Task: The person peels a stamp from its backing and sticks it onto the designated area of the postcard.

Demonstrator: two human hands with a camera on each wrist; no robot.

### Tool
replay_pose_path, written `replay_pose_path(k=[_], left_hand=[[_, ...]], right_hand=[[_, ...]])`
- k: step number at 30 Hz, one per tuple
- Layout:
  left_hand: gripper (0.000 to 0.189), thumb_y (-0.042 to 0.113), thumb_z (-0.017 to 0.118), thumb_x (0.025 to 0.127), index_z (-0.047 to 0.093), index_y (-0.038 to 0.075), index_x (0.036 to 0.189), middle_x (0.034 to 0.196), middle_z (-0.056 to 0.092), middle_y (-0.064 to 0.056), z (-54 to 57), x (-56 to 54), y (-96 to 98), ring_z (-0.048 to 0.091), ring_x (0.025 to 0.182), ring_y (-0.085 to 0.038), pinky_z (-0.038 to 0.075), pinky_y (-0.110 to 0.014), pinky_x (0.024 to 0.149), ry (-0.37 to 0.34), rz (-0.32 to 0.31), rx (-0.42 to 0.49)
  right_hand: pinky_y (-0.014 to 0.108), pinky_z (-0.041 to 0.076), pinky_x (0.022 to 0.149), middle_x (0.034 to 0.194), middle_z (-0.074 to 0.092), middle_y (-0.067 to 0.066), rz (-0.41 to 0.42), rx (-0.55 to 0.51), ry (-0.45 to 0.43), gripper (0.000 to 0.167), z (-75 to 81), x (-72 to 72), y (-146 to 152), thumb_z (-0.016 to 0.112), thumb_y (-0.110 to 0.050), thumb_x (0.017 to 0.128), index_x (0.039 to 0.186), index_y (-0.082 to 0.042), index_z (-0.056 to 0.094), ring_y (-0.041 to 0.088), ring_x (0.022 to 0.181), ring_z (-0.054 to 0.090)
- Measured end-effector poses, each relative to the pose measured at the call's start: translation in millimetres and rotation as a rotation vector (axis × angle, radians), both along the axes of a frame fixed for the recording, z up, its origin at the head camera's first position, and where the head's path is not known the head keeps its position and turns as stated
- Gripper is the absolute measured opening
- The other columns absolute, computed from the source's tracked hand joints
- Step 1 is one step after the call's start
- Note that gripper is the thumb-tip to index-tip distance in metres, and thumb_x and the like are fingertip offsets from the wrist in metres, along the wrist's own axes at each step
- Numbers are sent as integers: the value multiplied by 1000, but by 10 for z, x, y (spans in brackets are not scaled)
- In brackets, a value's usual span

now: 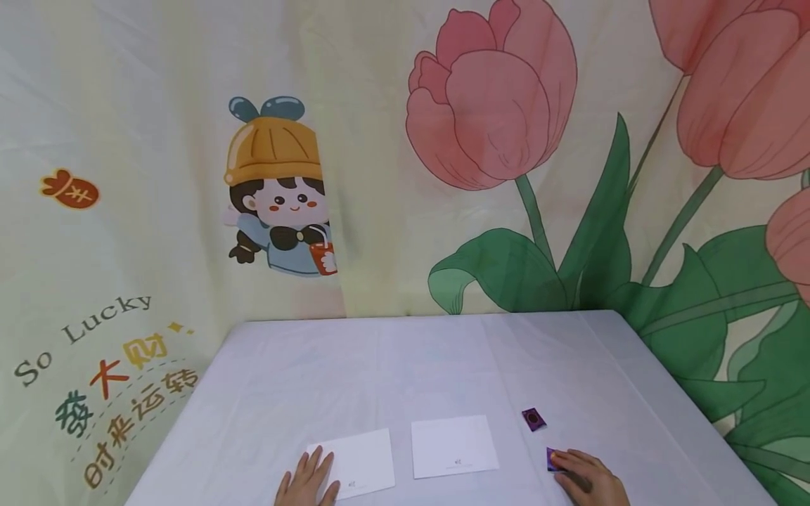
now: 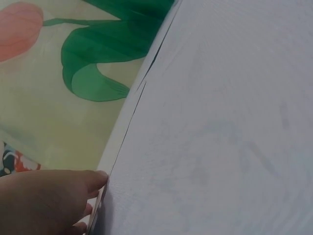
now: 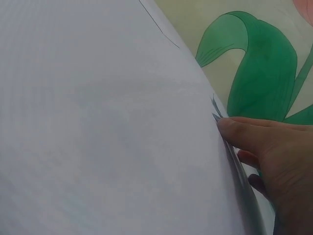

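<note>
Two white sheets lie side by side on the table, each with a small grey print at its near edge. My left hand [image 1: 308, 481] rests with spread fingers on the near left part of the left sheet [image 1: 367, 457]; in the left wrist view its thumb [image 2: 95, 180] touches down on the surface. The right sheet [image 1: 452, 443] lies between the hands. At the right, my right hand [image 1: 588, 478] holds a small purple card [image 1: 551, 458] by thumb and fingers, low at the table, covering much of it. Beyond lies another small purple card [image 1: 534, 419] with a dark oval.
A white cloth covers the table [image 1: 354, 372], whose far edge meets a hanging printed curtain [image 1: 380, 211] with large tulips, a cartoon child and lettering.
</note>
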State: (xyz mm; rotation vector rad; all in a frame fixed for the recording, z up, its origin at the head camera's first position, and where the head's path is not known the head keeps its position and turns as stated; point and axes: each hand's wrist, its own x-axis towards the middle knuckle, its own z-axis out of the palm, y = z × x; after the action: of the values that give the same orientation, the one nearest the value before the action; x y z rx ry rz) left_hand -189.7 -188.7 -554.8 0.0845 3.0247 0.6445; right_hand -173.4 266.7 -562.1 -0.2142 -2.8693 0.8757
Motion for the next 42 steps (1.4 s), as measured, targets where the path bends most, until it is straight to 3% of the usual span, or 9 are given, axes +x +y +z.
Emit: replay_pose_path(k=[8, 20, 24, 29, 38, 42], left_hand=[[53, 38, 57, 89, 52, 1, 127, 136, 42, -22, 36, 13, 8, 30, 127, -45, 17, -63, 99, -22, 4, -23], [50, 35, 60, 87, 56, 1, 123, 133, 46, -22, 37, 48, 34, 34, 124, -44, 20, -63, 98, 53, -10, -47], [47, 32, 64, 83, 60, 1, 118, 128, 51, -21, 33, 53, 31, 38, 121, -44, 26, -62, 94, 124, -17, -47], [42, 27, 69, 79, 63, 0, 111, 121, 55, -22, 35, 42, 18, 44, 116, -44, 36, -60, 87, 238, -28, -73], [37, 26, 72, 75, 67, 2, 103, 114, 57, -23, 60, 62, 39, 50, 108, -45, 42, -55, 84, 329, -37, -105], [37, 25, 73, 73, 68, 0, 99, 112, 56, -25, 44, 81, 48, 50, 105, -47, 42, -56, 82, 376, -25, -85]], right_hand=[[48, 45, 84, 106, 66, 9, -3, 40, 10, 28, 0, 7, -12, 77, -21, 73, 99, -11, 73, 33, 106, 55], [46, 46, 84, 102, 67, 8, 8, 22, 100, 18, -18, 20, 27, 73, -15, 78, 96, -13, 74, 31, 102, 58], [45, 46, 83, 98, 68, 3, 10, 21, 136, 18, -25, 16, 28, 73, -13, 78, 96, -14, 74, 29, 101, 59], [46, 44, 86, 102, 68, 3, -17, -23, 73, 19, -6, -15, -5, 71, -12, 81, 100, -14, 73, 29, 103, 57], [45, 46, 83, 96, 69, 1, -16, -15, 95, 17, 9, -6, -10, 71, -10, 80, 96, -15, 73, 27, 97, 60], [44, 47, 82, 94, 68, 0, -24, -22, 57, 16, 28, 7, -17, 70, -11, 81, 96, -16, 73, 27, 96, 60]])
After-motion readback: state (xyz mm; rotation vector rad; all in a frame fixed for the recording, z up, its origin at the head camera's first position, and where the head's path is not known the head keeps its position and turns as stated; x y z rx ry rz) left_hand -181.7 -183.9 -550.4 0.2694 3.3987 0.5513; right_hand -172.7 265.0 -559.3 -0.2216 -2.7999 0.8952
